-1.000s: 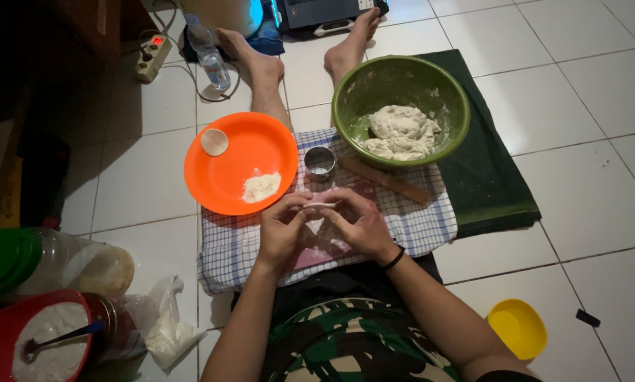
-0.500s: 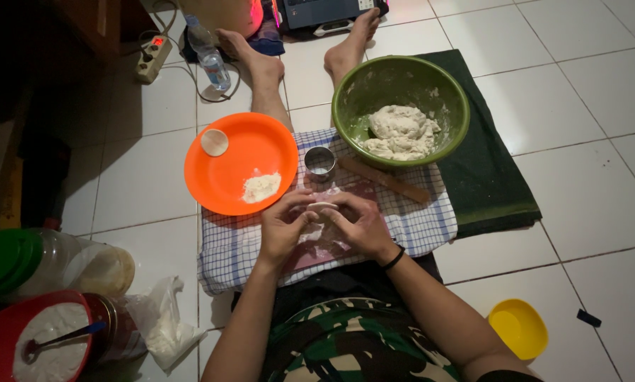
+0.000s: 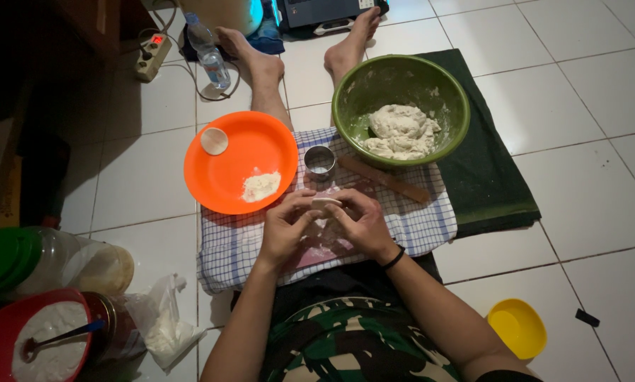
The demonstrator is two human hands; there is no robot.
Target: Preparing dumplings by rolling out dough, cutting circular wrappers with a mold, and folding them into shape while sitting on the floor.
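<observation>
Two hands meet at centre frame: my left hand (image 3: 285, 226) and right hand (image 3: 360, 223) pinch a small pale dough piece (image 3: 325, 204) between their fingertips, above the checked cloth (image 3: 430, 223). Just above stands a metal ring cutter (image 3: 319, 160) beside a wooden rolling stick (image 3: 384, 178). Left of these, an orange plate (image 3: 225, 170) bears flour; upper right, a green bowl (image 3: 353, 92) holds dough.

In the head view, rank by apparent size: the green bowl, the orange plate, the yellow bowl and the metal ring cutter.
1. Round green plastic bowl, largest
2. Round orange plastic plate, slightly smaller
3. Small yellow plastic bowl, though nearer the camera
4. Round metal ring cutter, smallest
</observation>
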